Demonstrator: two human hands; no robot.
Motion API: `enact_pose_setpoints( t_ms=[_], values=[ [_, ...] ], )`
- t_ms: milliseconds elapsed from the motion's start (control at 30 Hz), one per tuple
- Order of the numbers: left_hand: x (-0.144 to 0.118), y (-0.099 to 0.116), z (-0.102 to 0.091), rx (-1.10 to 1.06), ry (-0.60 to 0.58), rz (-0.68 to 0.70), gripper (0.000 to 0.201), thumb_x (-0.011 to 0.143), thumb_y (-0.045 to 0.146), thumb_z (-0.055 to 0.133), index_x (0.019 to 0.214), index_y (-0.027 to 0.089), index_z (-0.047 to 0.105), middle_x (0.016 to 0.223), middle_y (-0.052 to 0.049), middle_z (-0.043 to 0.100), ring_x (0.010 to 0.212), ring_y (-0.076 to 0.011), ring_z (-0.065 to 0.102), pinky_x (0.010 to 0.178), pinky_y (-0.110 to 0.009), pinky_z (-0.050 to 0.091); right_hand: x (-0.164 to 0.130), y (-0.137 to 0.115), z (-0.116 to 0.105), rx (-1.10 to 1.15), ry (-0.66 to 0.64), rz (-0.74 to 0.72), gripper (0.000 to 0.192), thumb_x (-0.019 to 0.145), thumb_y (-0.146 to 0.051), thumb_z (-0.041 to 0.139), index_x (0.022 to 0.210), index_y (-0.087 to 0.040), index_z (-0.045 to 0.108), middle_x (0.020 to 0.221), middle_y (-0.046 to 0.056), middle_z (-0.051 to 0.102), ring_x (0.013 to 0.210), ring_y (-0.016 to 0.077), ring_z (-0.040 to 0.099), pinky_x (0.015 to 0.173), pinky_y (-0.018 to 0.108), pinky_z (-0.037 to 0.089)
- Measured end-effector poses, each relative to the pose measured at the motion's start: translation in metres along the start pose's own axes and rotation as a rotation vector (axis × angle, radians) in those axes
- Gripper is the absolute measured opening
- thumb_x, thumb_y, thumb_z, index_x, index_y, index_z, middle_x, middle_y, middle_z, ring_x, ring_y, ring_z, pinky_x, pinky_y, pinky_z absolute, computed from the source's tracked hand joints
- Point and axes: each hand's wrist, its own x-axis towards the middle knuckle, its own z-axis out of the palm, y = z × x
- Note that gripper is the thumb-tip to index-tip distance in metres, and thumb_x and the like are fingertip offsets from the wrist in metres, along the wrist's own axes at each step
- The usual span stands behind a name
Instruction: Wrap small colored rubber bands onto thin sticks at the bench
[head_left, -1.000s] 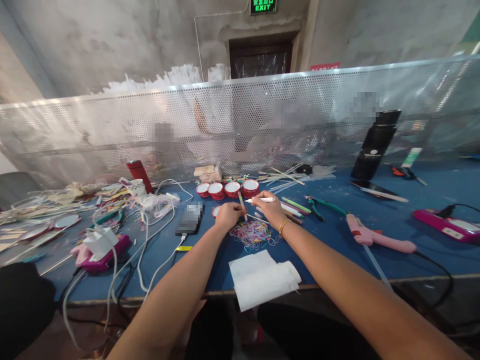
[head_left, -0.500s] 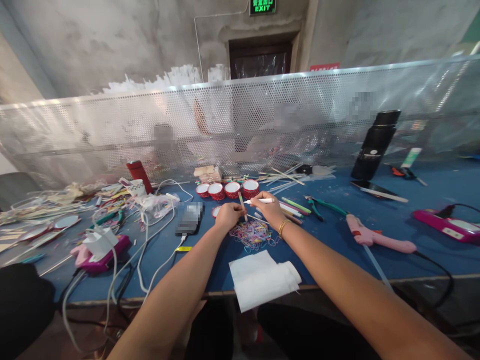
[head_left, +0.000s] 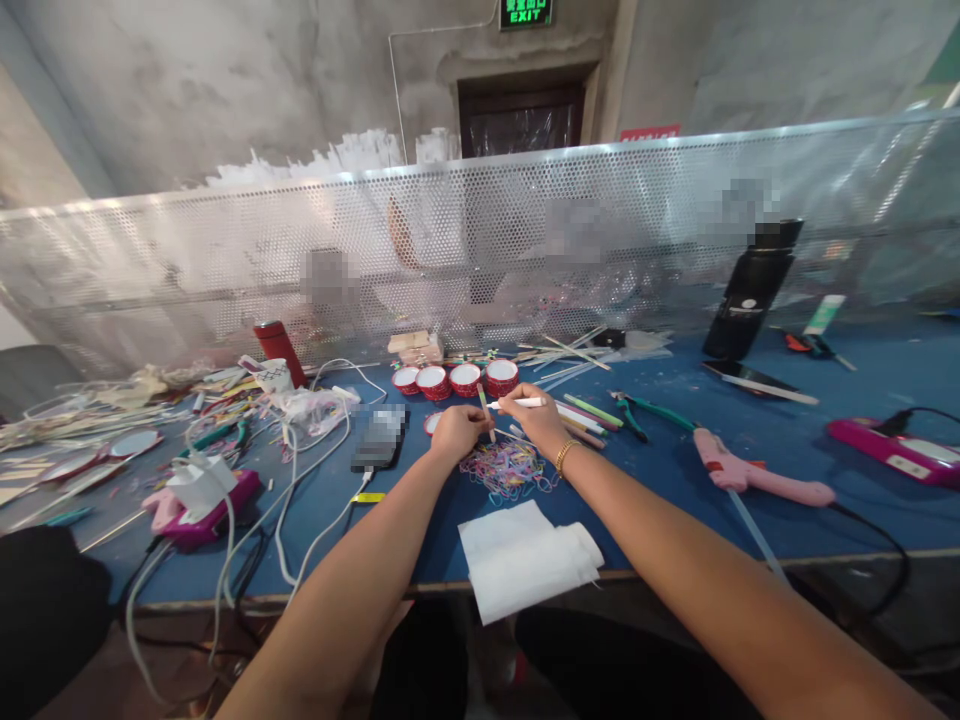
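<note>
My left hand (head_left: pixel 457 432) is closed on a thin, pale stick with a green part near its top (head_left: pixel 485 410), which stands nearly upright. Pinched in my right hand (head_left: pixel 534 415) is a white marker pen (head_left: pixel 531 402), its tip pointing left at the stick. Under both hands lies a tangled heap of small coloured bands (head_left: pixel 511 470). Part of a red-rimmed disc (head_left: pixel 431 424) shows behind my left hand. Just beyond are several stacks of red-rimmed discs with white tops (head_left: pixel 465 377). Coloured pens and sticks (head_left: pixel 589 412) lie right of my right hand.
A folded white cloth (head_left: pixel 525 560) hangs over the front edge. Left are a phone (head_left: pixel 380 437), white cables and a purple power strip (head_left: pixel 217 510). Right are green-handled pliers (head_left: pixel 645 410), a pink glue gun (head_left: pixel 757 477) and a black bottle (head_left: pixel 750 290). A perforated metal screen (head_left: pixel 525 220) stands behind.
</note>
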Motion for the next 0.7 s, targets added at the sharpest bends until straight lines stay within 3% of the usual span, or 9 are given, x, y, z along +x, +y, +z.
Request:
enact_pose_setpoints(
  t_ms=[200,433,700],
  values=[
    [0.0007,-0.0001,0.0005,-0.012,0.0,-0.014,0.022,0.077,0.032,0.076,0.091,0.018,0.083,0.072,0.0,0.072,0.059,-0.0112,0.051,0.057,-0.025,0.033,0.0006,0.0013,-0.0025,0.011,0.021,0.049,0.023,0.075,-0.044,0.072,0.068,-0.024,0.064,0.07,0.002,0.073,0.066,0.0188,0.064,0.063,0.03,0.047],
    [0.0009,0.0003,0.0011,-0.021,0.003,0.005,0.018,0.077,0.032,0.075,0.082,0.017,0.082,0.065,0.001,0.067,0.057,-0.0105,0.049,0.055,-0.024,0.031,0.0,0.0005,0.0029,0.0,-0.001,-0.018,0.022,0.073,-0.043,0.07,0.066,-0.024,0.063,0.069,0.001,0.072,0.068,0.0191,0.063,0.066,0.031,0.047],
    [0.0024,-0.0022,0.0021,-0.027,0.005,0.001,0.02,0.076,0.032,0.076,0.088,0.019,0.083,0.072,0.001,0.072,0.061,-0.0113,0.054,0.058,-0.024,0.035,0.0016,0.0029,-0.0009,0.038,0.023,0.031,0.022,0.073,-0.045,0.071,0.068,-0.024,0.063,0.07,0.002,0.072,0.067,0.0193,0.064,0.066,0.031,0.046]
  ],
)
